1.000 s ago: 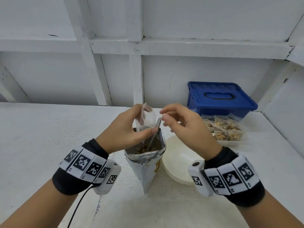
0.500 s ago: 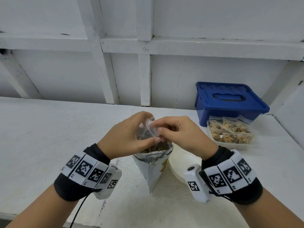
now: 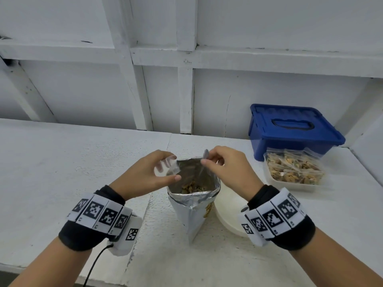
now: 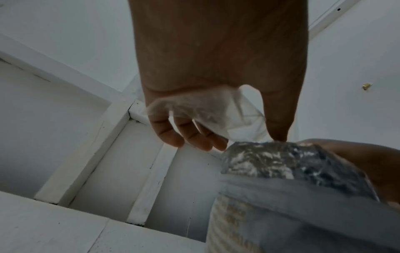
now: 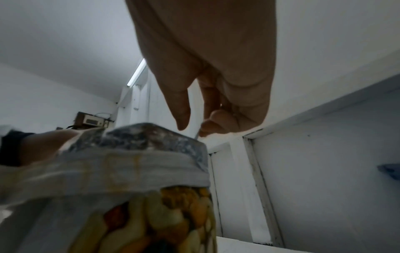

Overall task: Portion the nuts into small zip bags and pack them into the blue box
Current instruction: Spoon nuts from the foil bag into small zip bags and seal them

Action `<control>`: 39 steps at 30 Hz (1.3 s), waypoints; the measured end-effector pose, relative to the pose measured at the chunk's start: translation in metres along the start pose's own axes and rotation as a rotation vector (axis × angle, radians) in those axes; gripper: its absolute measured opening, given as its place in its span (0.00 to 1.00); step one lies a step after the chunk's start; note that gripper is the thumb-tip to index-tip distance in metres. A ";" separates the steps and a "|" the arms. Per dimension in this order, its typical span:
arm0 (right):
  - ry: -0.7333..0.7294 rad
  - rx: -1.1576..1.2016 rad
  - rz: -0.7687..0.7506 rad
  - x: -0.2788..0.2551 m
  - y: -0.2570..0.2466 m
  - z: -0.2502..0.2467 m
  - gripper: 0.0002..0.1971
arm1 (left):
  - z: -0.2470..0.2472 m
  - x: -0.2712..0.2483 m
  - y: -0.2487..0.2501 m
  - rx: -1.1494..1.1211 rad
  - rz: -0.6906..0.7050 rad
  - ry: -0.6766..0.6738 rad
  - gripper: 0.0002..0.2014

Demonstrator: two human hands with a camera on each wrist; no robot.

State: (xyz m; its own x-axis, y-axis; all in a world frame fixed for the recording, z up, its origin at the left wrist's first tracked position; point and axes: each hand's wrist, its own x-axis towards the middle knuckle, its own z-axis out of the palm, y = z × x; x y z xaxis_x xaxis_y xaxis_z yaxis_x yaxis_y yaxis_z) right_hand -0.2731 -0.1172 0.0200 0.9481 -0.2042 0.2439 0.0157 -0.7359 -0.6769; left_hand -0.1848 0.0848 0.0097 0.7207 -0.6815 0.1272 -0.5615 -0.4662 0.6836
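Progress: filled zip bags (image 3: 294,169) lie in a clear tub at the far right; blue box (image 3: 291,129) lidded, packing undone.
Left hand (image 3: 145,175): pinching an empty zip bag (image 3: 167,167).
Right hand (image 3: 226,170): pinching a spoon (image 3: 205,154) over the open nut pouch (image 3: 193,200), centre table (image 3: 51,162).

The desk (image 3: 62,162) is a white-painted surface with a rough, slightly speckled finish and a seam running front to back near its middle. Behind it stands a white wall (image 3: 290,21) framed with painted timber: one horizontal rail (image 3: 269,59) crosses at mid-height, vertical posts (image 3: 186,100) meet it, and diagonal braces (image 3: 132,79) slope down to the desk. Paint is chipped and dark at several joints. In the right wrist view, a lit fluorescent tube (image 5: 136,72) is fixed overhead, and a small brown box with cables (image 5: 90,120) sits high on the far wall.
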 end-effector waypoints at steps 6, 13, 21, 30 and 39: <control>-0.019 0.015 -0.067 -0.002 -0.004 0.004 0.05 | 0.005 0.002 -0.003 -0.007 0.024 -0.010 0.34; 0.099 -0.146 -0.348 0.005 0.004 0.001 0.11 | 0.008 0.005 -0.006 -0.007 0.036 0.021 0.43; -0.097 -0.235 -0.333 0.001 0.009 0.018 0.14 | 0.009 0.007 -0.007 0.002 0.056 0.007 0.46; -0.051 0.059 -0.077 0.007 0.008 0.011 0.05 | 0.011 0.003 -0.002 0.046 0.053 0.016 0.44; 0.051 0.340 0.210 0.014 0.019 -0.010 0.08 | 0.009 0.000 0.004 0.057 0.008 0.063 0.41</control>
State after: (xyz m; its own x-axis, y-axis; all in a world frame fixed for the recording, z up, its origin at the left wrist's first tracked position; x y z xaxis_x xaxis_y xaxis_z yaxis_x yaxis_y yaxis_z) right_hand -0.2628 -0.1404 0.0170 0.9251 -0.3652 0.1040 -0.0644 -0.4210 -0.9048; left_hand -0.1911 0.0775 0.0061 0.7394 -0.6491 0.1786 -0.5881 -0.4935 0.6408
